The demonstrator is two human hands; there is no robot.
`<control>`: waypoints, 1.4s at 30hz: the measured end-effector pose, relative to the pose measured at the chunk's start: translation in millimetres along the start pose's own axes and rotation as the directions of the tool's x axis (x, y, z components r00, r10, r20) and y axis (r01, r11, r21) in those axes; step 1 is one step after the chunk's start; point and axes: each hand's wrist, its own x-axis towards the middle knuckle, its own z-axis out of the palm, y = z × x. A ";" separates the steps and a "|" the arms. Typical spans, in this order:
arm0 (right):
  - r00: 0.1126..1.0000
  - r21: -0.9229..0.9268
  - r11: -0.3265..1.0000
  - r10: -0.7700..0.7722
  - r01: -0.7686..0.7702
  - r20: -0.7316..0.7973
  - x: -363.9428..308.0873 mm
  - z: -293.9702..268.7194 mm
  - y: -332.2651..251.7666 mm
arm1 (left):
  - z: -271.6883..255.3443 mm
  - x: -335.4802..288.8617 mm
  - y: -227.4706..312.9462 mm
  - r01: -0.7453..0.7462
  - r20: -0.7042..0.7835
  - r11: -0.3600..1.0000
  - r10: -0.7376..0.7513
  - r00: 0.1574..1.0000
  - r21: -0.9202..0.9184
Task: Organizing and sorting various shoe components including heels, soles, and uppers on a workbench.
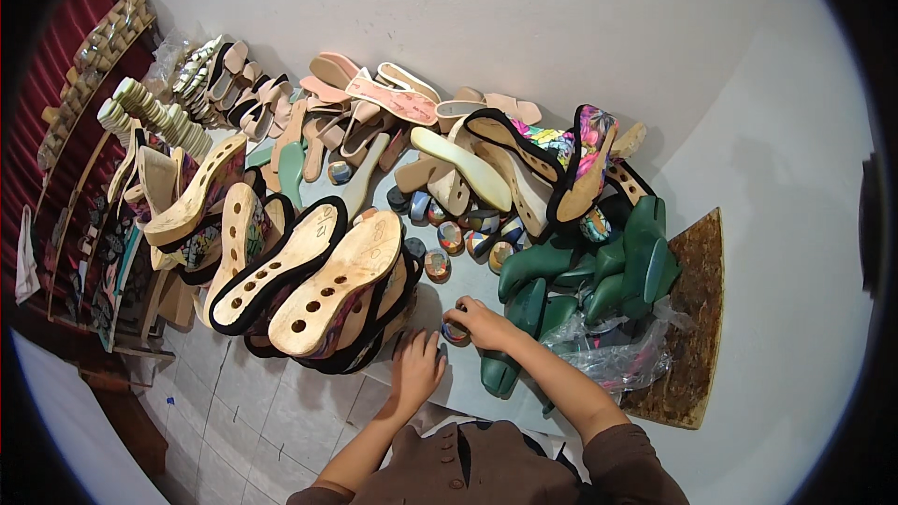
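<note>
My right hand (480,322) has its fingers closed on a small colour-patterned shoe heel (455,333) at the near part of the table (458,376). My left hand (418,365) lies just left of it at the table edge, fingers stretched out and holding nothing. Beyond my hands stand several more patterned heels, among them a round-topped one (437,266) and another (451,238). To the left of my hands are stacked wedge shoes with wooden soles (339,285), with round holes in the undersides and black trim.
Green shoe lasts (613,262) pile up at the right, beside crumpled clear plastic (627,353) and a brown board (694,318). Pink and beige sandals (393,98) line the back along the wall. Loaded shelves (70,140) stand at the left, above a tiled floor (229,411).
</note>
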 end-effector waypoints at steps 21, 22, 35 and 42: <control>0.863 -0.121 0.993 -0.075 0.016 -0.500 95.1 -6.9 16.7 | 22.3 55.8 -0.9 0.262 0.206 0.958 -0.234 0.950 -0.119; 0.895 -0.158 0.987 -0.079 0.009 -0.439 97.7 -10.6 15.5 | 20.2 54.5 -2.5 0.236 0.154 0.969 -0.222 0.963 -0.079; 0.913 0.025 0.976 0.213 -0.218 -0.348 68.6 -33.4 5.3 | 20.6 62.8 -4.1 0.111 0.043 0.993 -0.112 0.993 0.035; 0.918 0.981 0.192 0.385 0.022 -0.096 44.2 -26.7 7.1 | 16.5 75.8 -0.3 0.069 0.092 0.997 -0.067 0.994 -0.023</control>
